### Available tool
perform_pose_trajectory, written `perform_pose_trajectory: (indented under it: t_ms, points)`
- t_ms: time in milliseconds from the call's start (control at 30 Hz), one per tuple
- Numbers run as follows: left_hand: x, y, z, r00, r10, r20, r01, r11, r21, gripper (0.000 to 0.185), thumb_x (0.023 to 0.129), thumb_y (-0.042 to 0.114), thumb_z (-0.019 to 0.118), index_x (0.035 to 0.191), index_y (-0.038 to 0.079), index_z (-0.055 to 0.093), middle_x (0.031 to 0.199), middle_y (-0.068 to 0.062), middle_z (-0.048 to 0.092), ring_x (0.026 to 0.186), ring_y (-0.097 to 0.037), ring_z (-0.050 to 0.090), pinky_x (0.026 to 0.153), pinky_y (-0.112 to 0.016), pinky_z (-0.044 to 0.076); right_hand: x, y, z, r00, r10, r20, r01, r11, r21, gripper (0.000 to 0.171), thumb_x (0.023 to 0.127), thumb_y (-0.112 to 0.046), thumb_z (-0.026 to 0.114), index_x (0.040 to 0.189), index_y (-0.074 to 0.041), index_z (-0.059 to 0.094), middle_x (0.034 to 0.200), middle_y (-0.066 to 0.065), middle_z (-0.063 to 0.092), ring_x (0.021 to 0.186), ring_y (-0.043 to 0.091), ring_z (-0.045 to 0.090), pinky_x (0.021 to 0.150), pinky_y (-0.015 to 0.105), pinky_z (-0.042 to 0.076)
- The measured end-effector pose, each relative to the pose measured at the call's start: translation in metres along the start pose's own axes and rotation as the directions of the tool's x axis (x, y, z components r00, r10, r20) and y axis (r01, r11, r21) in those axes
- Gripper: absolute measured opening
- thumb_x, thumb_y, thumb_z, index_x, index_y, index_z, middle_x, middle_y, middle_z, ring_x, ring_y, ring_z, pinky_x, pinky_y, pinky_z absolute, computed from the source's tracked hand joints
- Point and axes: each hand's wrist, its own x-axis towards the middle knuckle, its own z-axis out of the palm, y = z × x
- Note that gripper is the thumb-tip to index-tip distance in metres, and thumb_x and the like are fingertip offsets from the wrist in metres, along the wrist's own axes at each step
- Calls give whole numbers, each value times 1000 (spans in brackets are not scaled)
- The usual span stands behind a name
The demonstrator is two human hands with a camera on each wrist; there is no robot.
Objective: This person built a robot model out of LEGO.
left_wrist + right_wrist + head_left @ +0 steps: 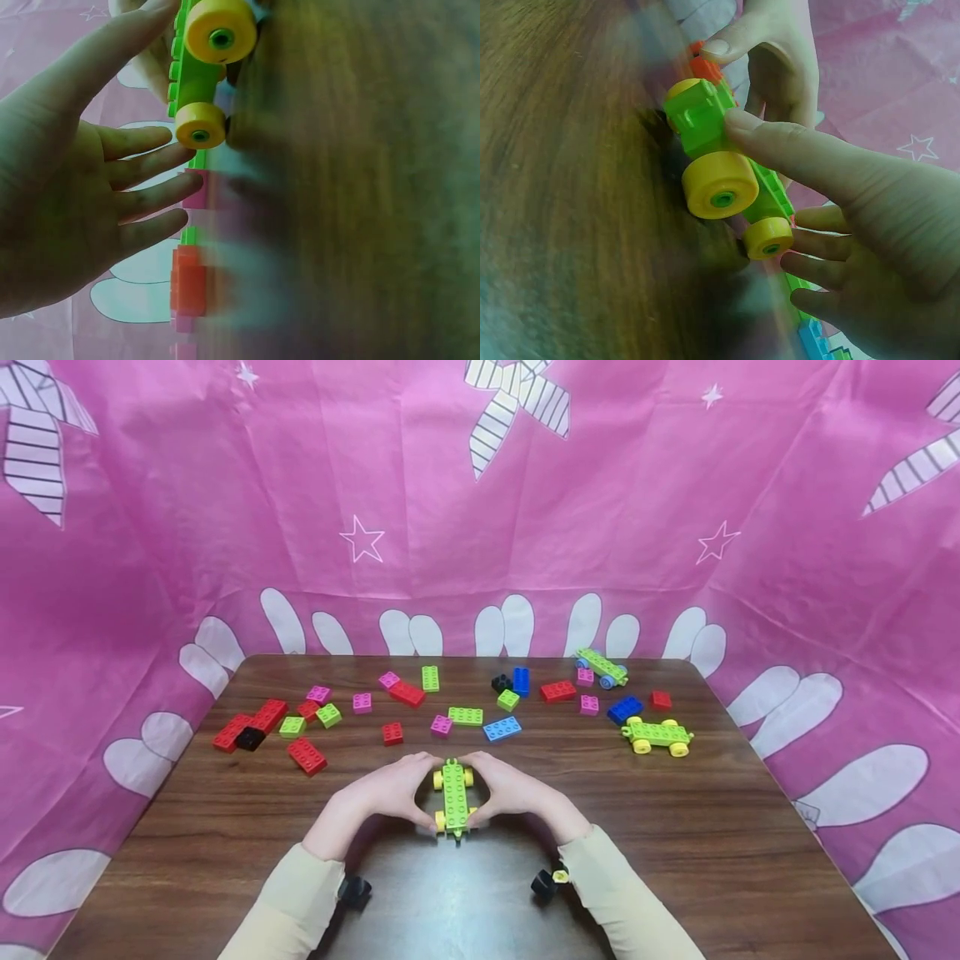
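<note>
Two bare hands frame a lime-green, studded plastic toy car base with four yellow wheels (455, 797), set lengthwise, wheels down, at the middle of the brown wood-grain table (675, 843). From my remote seat I see the left hand (393, 789) on one side, fingers nearly straight and spread, thumb apart from them. The right hand (513, 789) mirrors it, fingers extended beside a wheel, its thumb at the base's near end; I cannot tell how firmly it touches. Neither hand is wrapped around the base. Beyond them lie scattered plastic bricks, including a light-blue rectangular brick (502, 728) and a small square pink brick (441, 725). To the right stand a second lime-green car base with yellow wheels (657, 733) and, farther back, a lime-green car base with blue wheels (602, 667). A pink patterned fabric backdrop (450, 543) surrounds the table.
</note>
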Motion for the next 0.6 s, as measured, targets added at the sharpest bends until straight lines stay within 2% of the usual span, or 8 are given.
perform_pose_trajectory:
  t_ms: [200,600]
  points:
    - [1,0,5,1000,4,2,-4,1000,-2,88,66,37,89,134,-1,48,127,-10,56,121,-26,53,105,-44,45,-2,-4,3,1000,11,2,-11,1000,13,90,70,-35,88,141,-2,44,138,11,52,127,22,51,110,42,42]
    - [1,4,4,998,-46,40,48,997,-58,90,62,32,93,131,-2,47,124,-11,55,117,-25,52,105,-45,45,-6,-9,7,1000,12,20,-12,1000,2,88,71,-35,88,141,-3,44,136,9,53,124,20,52,109,40,43]
